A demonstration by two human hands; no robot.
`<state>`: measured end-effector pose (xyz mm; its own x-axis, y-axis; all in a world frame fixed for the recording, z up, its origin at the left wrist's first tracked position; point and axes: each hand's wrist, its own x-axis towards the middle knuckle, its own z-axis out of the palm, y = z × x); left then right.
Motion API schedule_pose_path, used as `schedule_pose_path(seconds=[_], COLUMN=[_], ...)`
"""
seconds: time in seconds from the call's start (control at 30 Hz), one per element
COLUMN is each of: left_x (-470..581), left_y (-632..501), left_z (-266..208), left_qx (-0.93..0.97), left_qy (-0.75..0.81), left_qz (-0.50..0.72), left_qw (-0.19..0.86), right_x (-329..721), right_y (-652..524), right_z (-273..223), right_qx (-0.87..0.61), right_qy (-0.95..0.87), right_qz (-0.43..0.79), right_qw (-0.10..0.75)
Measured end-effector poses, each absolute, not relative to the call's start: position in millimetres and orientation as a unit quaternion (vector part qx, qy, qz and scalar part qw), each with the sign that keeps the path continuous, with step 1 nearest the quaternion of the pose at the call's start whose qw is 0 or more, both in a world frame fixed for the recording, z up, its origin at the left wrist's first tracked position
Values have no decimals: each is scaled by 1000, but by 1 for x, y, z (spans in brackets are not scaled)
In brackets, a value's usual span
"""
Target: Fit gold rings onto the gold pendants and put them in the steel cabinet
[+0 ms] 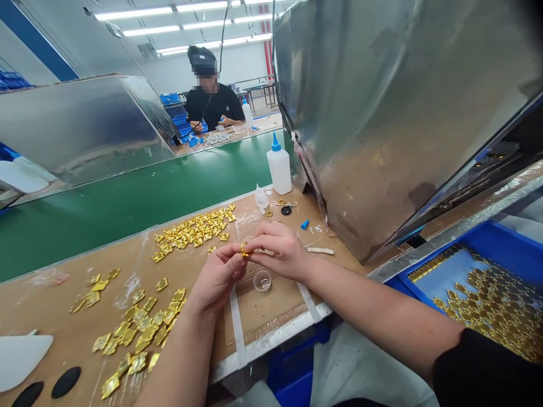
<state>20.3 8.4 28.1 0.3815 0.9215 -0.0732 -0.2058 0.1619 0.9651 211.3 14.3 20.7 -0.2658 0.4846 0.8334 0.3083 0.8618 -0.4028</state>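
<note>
A black cloth sleeve [487, 367] lies nearest; beyond it, the left hand [218, 277] and right hand [282, 249] both pinch a small, shiny gold metal piece [245, 250] above the brown counter [55, 311]. So slight a fingertip grip could let it slip.

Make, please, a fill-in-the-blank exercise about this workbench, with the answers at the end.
1. Between the left hand and the right hand is a small piece coloured ____.
2. On the tall bottle sits a cap coloured ____.
3. Two black ovals lie near the picture's bottom ____ corner.
Missing words: gold; blue; left.
</note>
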Motion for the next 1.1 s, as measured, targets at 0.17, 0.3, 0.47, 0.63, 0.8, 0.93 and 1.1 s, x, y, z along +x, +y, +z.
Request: schedule_pose_path(seconds=[0.17, 0.3, 0.47, 0.63, 0.8, 0.93, 1.1], left_x=[22, 23, 23, 20, 17, 18, 19], left_y=[7, 7, 8, 10, 4, -1, -2], left_z=[30, 31, 30, 26, 32, 37, 36], left_qx=[500, 498, 503, 540, 671, 734, 749], left_qy=[371, 370, 362, 359, 349, 326, 316], left_qz=[417, 420, 431, 519, 587, 564, 559], left_qw=[662, 662, 656, 557, 288, 190, 166], right_x=[214, 214, 212, 209, 207, 205, 205], right_y=[13, 10, 9, 10, 11, 12, 17], right_z=[21, 25, 23, 18, 23, 22, 14], right_qx=[-261, -266, -267, -296, -331, -306, -302], right_qy=[-803, -802, -792, -758, -680, -679, -652], right_qz=[10, -34, -39, 68, 295, 390, 426], right_qw=[536, 534, 548, 577, 584, 541, 550])
